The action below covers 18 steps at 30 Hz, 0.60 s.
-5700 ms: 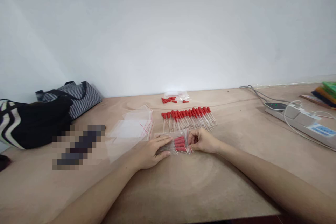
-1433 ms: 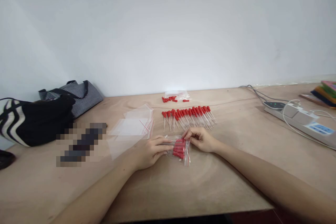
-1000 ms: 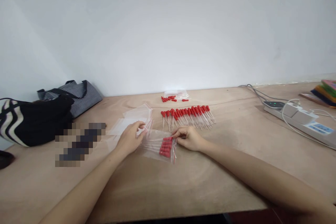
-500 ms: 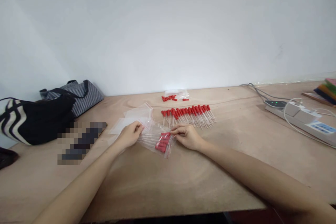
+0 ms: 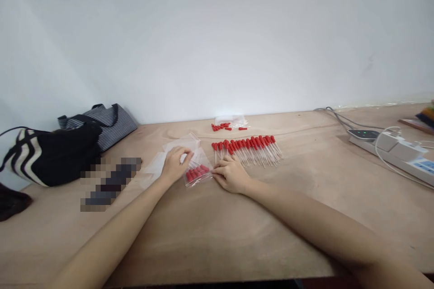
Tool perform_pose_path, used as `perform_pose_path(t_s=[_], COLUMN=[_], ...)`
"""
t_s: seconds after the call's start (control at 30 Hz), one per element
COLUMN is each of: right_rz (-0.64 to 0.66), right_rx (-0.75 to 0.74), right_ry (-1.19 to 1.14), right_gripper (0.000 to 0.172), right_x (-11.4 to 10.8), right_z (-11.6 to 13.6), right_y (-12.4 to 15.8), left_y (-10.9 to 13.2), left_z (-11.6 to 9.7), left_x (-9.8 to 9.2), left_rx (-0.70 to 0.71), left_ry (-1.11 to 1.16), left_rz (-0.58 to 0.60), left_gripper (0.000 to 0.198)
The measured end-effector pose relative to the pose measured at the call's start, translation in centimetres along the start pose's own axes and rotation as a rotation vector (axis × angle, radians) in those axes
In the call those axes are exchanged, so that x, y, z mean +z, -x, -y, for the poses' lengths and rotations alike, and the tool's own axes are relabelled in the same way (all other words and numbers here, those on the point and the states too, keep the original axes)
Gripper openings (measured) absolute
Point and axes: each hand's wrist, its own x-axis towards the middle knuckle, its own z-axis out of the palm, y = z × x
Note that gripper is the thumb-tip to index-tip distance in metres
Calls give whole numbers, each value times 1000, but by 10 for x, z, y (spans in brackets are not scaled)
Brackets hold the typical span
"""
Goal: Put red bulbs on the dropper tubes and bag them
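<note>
A clear zip bag (image 5: 200, 181) holds several glass droppers (image 5: 197, 172) with red rubber bulbs. Their bulbs point toward me and their thin tubes run up beneath my left hand. My left hand (image 5: 176, 162) is closed at the far end of this bag, with thumb and fingers bent around its edge. At the bag's right side, my right hand (image 5: 232, 174) pinches the corner near the opening. Just beyond my right hand lies a row of loose droppers (image 5: 254, 150), red bulbs away from me.
Flat zip bags (image 5: 154, 165) are stacked under and left of my left hand. Loose red bulbs (image 5: 220, 126) lie by another clear bag (image 5: 233, 119) near the wall. Cloth bags (image 5: 68, 153) and a blurred dark object (image 5: 113, 183) are left; a power strip (image 5: 407, 153) is right.
The bag of droppers has turned, its bulb end swinging from the right toward me and leftward. My left hand moved up a little; my right hand stays at the bag's edge.
</note>
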Motion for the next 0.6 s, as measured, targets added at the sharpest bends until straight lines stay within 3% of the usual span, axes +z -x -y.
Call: perform_pose_path(t_s=[0.13,0.23,0.3,0.43,0.6], right_rz=[-10,-23,-35,-66,-78], right_rx=[-23,-27,-29,-17,-8], right_ry=[69,92,92,57,1], right_gripper=[20,20,19,16,17], right_x=[-5,-6,-6,-6,-11], right_z=[-5,-7,-9,-13,-15], right_y=[2,2,3,7,12], left_y=[44,61,61,49,39], left_z=[-15,-17,-14,-10,-10], left_x=[-19,-21,-17,-5,0], left_rx=[308,348,392,498,506], left_ry=[61,56,86,192,227], left_rz=[74,111,122,140,161], left_gripper=[25,19,12,16,15])
